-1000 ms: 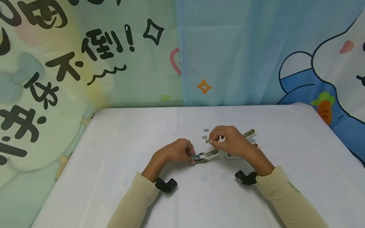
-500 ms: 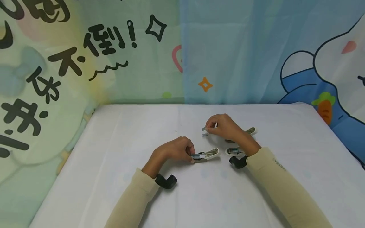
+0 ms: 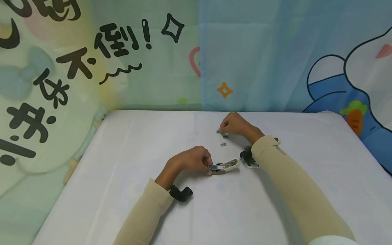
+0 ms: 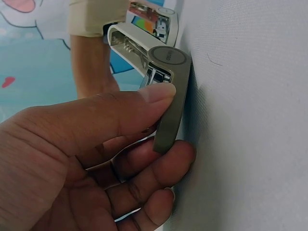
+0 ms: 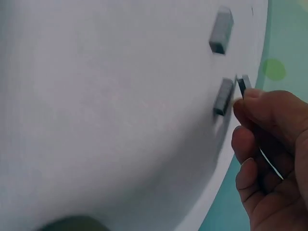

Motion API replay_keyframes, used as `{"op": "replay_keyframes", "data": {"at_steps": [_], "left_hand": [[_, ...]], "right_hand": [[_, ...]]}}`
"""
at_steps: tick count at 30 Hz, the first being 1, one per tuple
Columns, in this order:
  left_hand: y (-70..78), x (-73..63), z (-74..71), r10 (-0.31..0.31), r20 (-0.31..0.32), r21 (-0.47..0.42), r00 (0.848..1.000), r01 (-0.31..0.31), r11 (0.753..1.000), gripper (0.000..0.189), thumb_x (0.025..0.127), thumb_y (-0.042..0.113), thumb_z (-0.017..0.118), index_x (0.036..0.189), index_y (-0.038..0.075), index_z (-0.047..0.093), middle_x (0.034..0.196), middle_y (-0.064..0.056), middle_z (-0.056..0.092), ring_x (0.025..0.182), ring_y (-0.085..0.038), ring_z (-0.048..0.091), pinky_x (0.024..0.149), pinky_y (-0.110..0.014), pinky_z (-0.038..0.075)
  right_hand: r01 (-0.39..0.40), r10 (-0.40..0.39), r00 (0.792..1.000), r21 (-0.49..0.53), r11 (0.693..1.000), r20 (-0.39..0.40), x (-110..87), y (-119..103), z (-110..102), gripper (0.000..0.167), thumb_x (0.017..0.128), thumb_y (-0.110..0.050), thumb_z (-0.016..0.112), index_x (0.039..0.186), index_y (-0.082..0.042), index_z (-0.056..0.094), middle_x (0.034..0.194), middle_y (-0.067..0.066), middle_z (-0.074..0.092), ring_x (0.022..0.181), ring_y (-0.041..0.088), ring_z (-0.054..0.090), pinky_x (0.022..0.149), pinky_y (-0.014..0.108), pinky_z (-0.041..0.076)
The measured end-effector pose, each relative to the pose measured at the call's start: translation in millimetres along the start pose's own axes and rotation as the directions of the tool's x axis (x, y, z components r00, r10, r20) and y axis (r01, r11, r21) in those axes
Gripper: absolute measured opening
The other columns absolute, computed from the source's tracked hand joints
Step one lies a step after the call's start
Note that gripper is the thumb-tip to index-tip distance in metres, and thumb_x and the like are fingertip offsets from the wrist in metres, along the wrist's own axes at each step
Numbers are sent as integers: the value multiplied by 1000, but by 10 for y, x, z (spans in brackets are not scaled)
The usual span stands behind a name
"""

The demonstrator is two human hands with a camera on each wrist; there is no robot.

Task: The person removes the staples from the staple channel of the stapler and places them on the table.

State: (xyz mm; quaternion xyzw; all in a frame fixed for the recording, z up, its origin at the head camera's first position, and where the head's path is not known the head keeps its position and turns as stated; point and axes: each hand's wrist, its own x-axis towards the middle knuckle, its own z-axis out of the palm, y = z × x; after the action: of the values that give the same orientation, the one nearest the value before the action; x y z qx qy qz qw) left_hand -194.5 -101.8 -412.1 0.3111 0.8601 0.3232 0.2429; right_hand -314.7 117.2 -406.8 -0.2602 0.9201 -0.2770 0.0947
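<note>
My left hand (image 3: 194, 160) grips the base end of an opened stapler (image 3: 229, 165), thumb on top and fingers underneath. In the left wrist view, the thumb presses beside the metal mechanism of this stapler (image 4: 175, 108), and its white top is swung back. Farther back, my right hand (image 3: 235, 124) pinches a small strip of staples (image 5: 246, 83) between thumb and fingertips, held above the table. Two more grey staple strips lie on the cloth close to it, a nearer strip (image 5: 222, 30) and another strip (image 5: 223, 97) right beside the fingertips.
A second open stapler (image 3: 251, 165) lies right of the first, partly covered by the right wrist's black camera mount (image 3: 246, 154). The end of another stapler (image 3: 277, 140) shows behind the right sleeve. White cloth covers the table (image 3: 147, 143); a printed curtain (image 3: 260, 61) hangs behind.
My right hand has moved away from the stapler toward the table's back, past the loose staple strips, still pinching its strip. The left hand keeps its grip on the stapler.
</note>
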Motion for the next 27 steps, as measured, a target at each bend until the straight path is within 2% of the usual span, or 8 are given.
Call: {"op": "replay_keyframes", "data": {"at_steps": [5, 10, 16, 20, 25, 27], "left_hand": [[13, 23, -6, 4, 1, -4, 1000, -4, 1000, 12, 78, 9, 81, 84, 10, 72, 78, 5, 65, 70, -7, 57, 66, -22, 47], [1, 23, 9, -4, 0, -14, 1000, 4, 1000, 12, 77, 8, 82, 84, 9, 71, 77, 4, 65, 69, -7, 57, 65, -22, 46], [5, 12, 34, -21, -5, -21, 1000, 21, 1000, 13, 77, 8, 82, 84, 10, 71, 77, 5, 65, 69, -7, 57, 65, -22, 46], [19, 10, 34, -30, -9, -20, 1000, 30, 999, 13, 77, 9, 82, 84, 11, 71, 77, 4, 65, 70, -7, 57, 65, -22, 47], [32, 5, 29, -36, -14, -15, 999, 36, 999, 13, 77, 9, 82, 84, 10, 71, 78, 4, 65, 70, -7, 57, 65, -22, 47], [29, 4, 30, -33, -15, -13, 999, 33, 999, 14, 77, 9, 83, 84, 11, 71, 78, 4, 65, 70, -7, 57, 65, -22, 47]], "right_hand": [[5, -5, 1000, -42, 999, 8, -22, 42, -52, 10, 84, 0, 68, 79, -2, 77, 72, 3, 68, 58, 16, 48, 56, 31, 40], [-9, 12, 999, -74, 997, 35, -18, 66, -61, 8, 83, -1, 71, 78, -3, 77, 74, 1, 68, 63, 16, 50, 58, 30, 41], [14, -5, 998, -147, 989, 64, -3, 56, -59, 13, 82, -1, 70, 71, -6, 74, 74, 0, 66, 66, 16, 50, 61, 31, 42], [3, 12, 996, -180, 984, 85, -13, 39, -78, 14, 82, -1, 68, 69, -7, 73, 76, 1, 66, 70, 18, 51, 64, 34, 44], [-22, 44, 995, -217, 976, 95, -54, -1, -122, 11, 87, -5, 68, 80, -5, 76, 89, 6, 69, 82, 22, 58, 74, 39, 48], [-5, 27, 995, -233, 973, 92, -95, -51, -143, 10, 90, -8, 68, 88, -4, 77, 95, 8, 70, 87, 23, 60, 76, 41, 49]]}}
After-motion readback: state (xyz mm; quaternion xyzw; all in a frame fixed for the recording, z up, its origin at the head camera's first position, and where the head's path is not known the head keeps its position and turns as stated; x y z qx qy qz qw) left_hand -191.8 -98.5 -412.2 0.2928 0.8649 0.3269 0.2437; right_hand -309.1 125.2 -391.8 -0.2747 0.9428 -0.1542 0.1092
